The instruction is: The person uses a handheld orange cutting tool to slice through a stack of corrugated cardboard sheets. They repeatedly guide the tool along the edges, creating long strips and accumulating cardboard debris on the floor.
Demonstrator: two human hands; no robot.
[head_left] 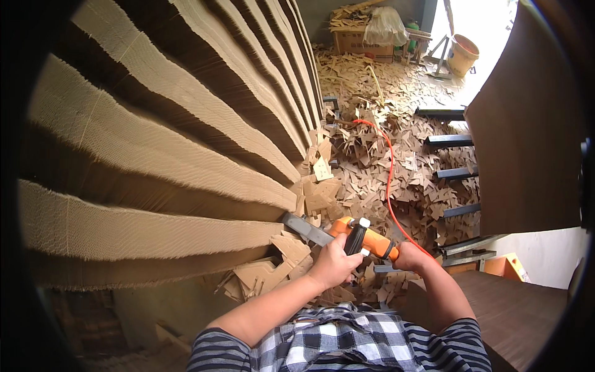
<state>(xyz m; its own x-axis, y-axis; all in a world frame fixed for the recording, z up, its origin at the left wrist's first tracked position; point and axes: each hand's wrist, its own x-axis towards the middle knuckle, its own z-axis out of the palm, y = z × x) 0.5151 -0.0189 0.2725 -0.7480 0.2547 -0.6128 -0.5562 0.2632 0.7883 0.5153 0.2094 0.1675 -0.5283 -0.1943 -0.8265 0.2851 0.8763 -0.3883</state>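
Head view: I hold an orange power saw [362, 237] at lower centre of the frame, its dark flat blade [308, 228] pointing left into the edge of a big cardboard stack [155, 161] that fills the left half. My left hand [334, 263] is closed around the black front grip, knuckles up; my right hand [410, 255] is closed on the rear handle, where the orange cord [388, 180] leaves and runs up over the floor. The blade tip touches the stack at a gap between two bundles, just above a heap of cut pieces [279, 263]. To do this cut well, I judge I should keep both hands tight, keep the blade flat and level with the layer edges, and push slowly so it does not bind or jump. The cord lies to the right of the saw, away from the blade; it is best kept there. Cardboard scraps [396, 155] cover the floor at centre and upper centre, so footing may slip. A large brown board [527, 136] stands at right, and black steel bars [449, 141] lie beside it. A bucket [462, 56] sits at upper right, well apart.
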